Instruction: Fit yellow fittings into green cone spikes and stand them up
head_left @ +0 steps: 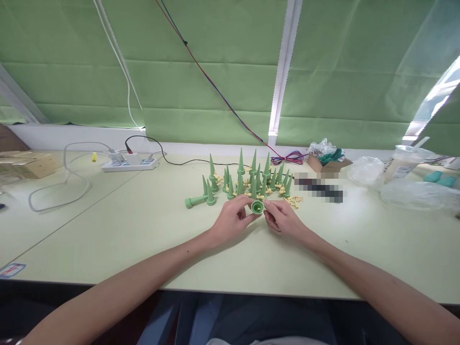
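Observation:
A green plant watering spike (258,207) is between my hands, its round hollow end facing me. My left hand (233,216) is closed around its left side with thumb and fingers. At its right rim, my right hand (283,218) is curled with the fingertips pinched together; what they hold, if anything, is hidden. Just beyond my hands stand several upright green spikes (241,163), many with small yellow valves (281,190) at their bases. One green spike (196,201) lies on its side at the left of the group. Loose yellow pieces (295,201) lie near my right hand.
On the pale table (143,239), a power strip (130,164) with cables stands back left. A cardboard box (328,165), plastic bags (413,194) and a drink cup (402,163) are at the right. A pixelated dark object (319,187) lies right of the spikes.

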Demonstrator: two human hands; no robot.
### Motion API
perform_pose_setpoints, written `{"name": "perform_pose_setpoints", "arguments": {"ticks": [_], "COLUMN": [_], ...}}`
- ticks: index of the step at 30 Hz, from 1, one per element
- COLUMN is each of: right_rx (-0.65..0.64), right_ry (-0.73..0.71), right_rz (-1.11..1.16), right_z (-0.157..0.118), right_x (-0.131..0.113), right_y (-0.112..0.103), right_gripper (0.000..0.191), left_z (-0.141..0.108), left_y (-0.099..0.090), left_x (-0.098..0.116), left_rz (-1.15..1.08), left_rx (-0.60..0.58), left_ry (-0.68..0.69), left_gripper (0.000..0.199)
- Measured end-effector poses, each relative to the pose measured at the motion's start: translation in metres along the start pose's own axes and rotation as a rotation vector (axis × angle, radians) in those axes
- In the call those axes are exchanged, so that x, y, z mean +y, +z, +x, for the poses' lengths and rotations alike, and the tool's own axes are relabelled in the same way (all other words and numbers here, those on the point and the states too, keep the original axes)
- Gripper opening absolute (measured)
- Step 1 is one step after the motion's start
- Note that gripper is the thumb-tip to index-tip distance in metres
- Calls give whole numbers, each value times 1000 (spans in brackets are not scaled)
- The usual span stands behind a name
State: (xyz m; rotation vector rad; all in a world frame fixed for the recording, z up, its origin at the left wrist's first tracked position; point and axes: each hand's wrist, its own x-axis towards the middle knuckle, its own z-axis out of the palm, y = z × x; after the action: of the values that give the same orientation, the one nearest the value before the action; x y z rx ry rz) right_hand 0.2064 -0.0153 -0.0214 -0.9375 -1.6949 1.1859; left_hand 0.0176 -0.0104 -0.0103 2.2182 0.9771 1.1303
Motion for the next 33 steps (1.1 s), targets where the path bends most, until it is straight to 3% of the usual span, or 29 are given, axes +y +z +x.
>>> {"name": "perform_pose_setpoints", "arguments": {"ticks": [4, 9, 15, 23, 33], "right_rx": [15, 49, 52, 40, 21], "right_ry": [-50, -129, -140, -141, -156], "right_rz": [-50, -75, -122, -226, -313], "right_z": [-1, -1, -1, -3, -3], "right_x": [-2, -4, -3, -1, 0], "right_y": [1, 2, 0, -1, -2], "right_gripper": [49, 46, 43, 42, 42], "left_z": [0, 1, 4, 5, 1], "left_y": [-1, -3, -5, -6, -10], "left_x": [-2, 0, 6, 1, 1], "left_rz": [-49, -269, -493, -560, -342], "left_rx": [-20, -67, -188, -242, -210], "left_ry": [-83, -286, -386, -406, -270], "left_gripper": [15, 10, 44, 44, 41]}}
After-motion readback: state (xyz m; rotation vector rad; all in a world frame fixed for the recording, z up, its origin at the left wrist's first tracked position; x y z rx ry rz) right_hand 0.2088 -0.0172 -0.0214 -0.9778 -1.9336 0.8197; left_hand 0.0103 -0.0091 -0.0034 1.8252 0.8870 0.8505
